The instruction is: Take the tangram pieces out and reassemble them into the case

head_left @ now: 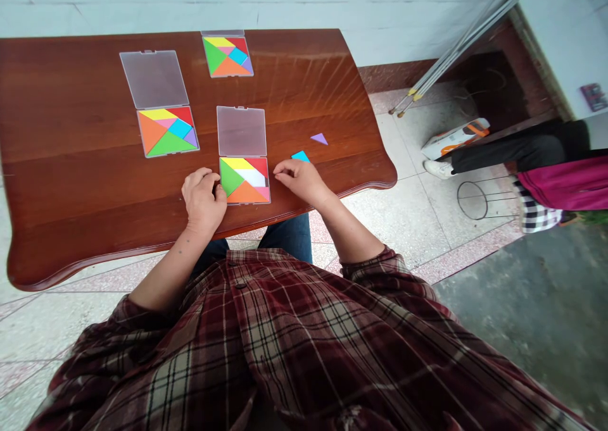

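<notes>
A tangram case (244,202) lies in front of me with its clear lid (242,131) folded back. Inside are a green triangle (230,176), an orange triangle (244,192), a yellow parallelogram (236,164), a red triangle (260,165) and a small pink piece (264,192). A white gap shows among them. My left hand (204,198) has curled fingers against the case's left edge. My right hand (300,179) hovers just right of the case, thumb and forefinger slightly apart, nothing visible between them. A blue piece (300,156) lies partly hidden behind it. Farther back lies a purple triangle (320,139).
Another open tangram case (168,154) with pieces filling it sits left on the brown table (85,190). A further filled case (228,75) lies at the back. Crutches (427,70) lean at the right, near a seated person's leg (498,152) and a white box (453,138).
</notes>
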`<state>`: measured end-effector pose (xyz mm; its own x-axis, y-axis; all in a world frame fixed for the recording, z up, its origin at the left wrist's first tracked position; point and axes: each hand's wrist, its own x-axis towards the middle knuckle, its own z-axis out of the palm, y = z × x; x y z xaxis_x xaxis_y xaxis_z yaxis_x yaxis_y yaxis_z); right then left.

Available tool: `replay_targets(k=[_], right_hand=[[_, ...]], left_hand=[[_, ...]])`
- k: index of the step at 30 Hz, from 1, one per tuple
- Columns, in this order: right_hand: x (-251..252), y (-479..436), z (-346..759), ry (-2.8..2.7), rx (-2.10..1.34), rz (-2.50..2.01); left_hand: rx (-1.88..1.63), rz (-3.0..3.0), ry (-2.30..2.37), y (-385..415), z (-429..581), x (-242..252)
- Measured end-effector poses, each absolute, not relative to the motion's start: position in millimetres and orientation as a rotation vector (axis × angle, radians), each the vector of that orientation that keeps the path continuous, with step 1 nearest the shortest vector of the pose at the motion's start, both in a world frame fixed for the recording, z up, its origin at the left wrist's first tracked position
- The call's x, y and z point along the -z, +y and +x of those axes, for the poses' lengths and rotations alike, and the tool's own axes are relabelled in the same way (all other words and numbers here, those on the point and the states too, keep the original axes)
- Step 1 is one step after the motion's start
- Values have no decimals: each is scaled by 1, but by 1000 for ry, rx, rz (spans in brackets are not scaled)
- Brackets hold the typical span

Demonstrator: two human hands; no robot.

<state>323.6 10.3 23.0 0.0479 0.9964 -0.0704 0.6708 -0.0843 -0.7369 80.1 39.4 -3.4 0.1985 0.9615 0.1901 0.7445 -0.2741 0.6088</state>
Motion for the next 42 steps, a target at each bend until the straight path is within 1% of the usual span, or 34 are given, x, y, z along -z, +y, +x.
replay_targets(k=[4, 8, 19, 35, 42], right_hand=[[-22, 15, 354, -1543, -650, -1884], [-13, 15, 378, -1464, -588, -1979], [2, 14, 382, -1478, -407, -2160], [-4, 15, 376, -1515, -375, -2218], [-8, 15, 370, -1538, -372, -2289]], left_hand=[[-783, 2123, 1589, 40, 79, 6], [-784, 2146, 1591, 40, 78, 7], [-783, 2148, 1606, 41, 78, 6], [-805, 2114, 1596, 41, 79, 8], [-759, 2121, 1608, 41, 79, 7]])
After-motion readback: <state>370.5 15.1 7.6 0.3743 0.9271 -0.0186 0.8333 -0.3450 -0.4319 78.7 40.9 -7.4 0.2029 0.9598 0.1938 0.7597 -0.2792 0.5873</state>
